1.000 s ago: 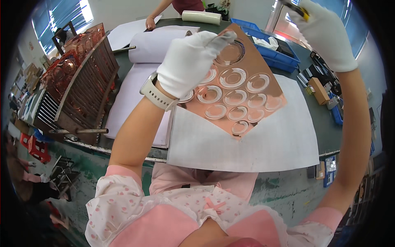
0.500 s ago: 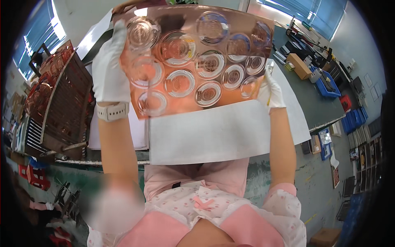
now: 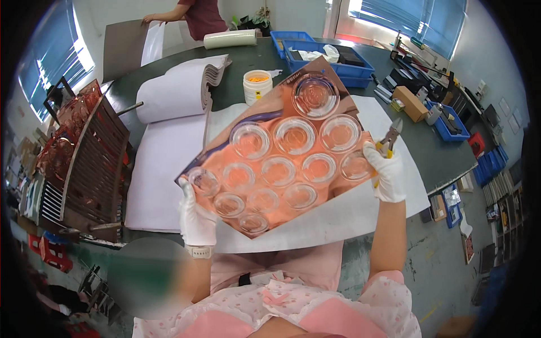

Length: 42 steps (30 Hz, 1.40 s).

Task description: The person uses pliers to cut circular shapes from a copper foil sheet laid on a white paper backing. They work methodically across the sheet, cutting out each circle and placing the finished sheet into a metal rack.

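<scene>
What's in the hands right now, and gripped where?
Both hold the copper-coloured sheet bearing clear round rings: left hand at its lower-left edge, right hand at its right edge. The right also holds yellow-handled cutters.

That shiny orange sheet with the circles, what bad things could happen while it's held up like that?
The sheet is gripped only at two edges, by the left hand and the right hand, so it might bend or slip. The right hand also holds cutters close to the sheet, which could scratch it. Held up high, it hides much of the paper and table below.
</scene>
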{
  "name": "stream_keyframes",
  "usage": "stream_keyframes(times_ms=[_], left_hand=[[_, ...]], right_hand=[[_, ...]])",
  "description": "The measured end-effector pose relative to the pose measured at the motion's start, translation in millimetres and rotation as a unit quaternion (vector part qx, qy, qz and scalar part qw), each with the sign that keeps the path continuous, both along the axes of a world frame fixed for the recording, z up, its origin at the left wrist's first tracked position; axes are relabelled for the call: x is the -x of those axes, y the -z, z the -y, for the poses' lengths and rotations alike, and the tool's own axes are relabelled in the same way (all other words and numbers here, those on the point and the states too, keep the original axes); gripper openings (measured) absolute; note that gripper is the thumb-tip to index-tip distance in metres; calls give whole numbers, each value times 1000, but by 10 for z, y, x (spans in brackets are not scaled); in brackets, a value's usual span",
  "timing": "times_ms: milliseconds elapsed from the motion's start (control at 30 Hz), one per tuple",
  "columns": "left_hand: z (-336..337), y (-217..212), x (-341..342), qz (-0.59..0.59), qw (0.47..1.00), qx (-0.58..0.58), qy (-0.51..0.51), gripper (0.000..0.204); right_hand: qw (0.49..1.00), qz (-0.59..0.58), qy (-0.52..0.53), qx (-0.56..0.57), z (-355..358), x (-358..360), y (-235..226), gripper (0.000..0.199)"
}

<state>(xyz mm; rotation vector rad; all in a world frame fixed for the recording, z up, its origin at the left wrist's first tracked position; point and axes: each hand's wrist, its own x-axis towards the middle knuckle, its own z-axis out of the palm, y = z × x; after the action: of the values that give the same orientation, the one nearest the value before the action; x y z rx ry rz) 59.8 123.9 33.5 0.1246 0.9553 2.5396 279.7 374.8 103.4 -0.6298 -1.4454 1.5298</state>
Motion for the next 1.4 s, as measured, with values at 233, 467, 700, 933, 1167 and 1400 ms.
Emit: stream_keyframes(times_ms=[233,467,700,933,1167,1400], left_hand=[[49,5,85,-1,998,3,57,40],[133,-139,373,-78,976,135,-154,49],[-540,-1631,10,-490,839,235,-43,43],[-840,-1769,245,-524,786,252,212,30],[-762,-1828,30,-629,716,266,145,24],[-761,-1673,-57,-658,731,174,60,16]], right_hand=[[999,9,6,-46,59,-13,-121,14],[997,18,11,-68,68,-44,-187,13],[981,84,10,-175,321,7,-485,13],[954,145,64,-255,357,-119,-736,11],[806,209,270,-483,288,-192,-1515,17],[554,302,186,-753,628,314,-1844,19]])
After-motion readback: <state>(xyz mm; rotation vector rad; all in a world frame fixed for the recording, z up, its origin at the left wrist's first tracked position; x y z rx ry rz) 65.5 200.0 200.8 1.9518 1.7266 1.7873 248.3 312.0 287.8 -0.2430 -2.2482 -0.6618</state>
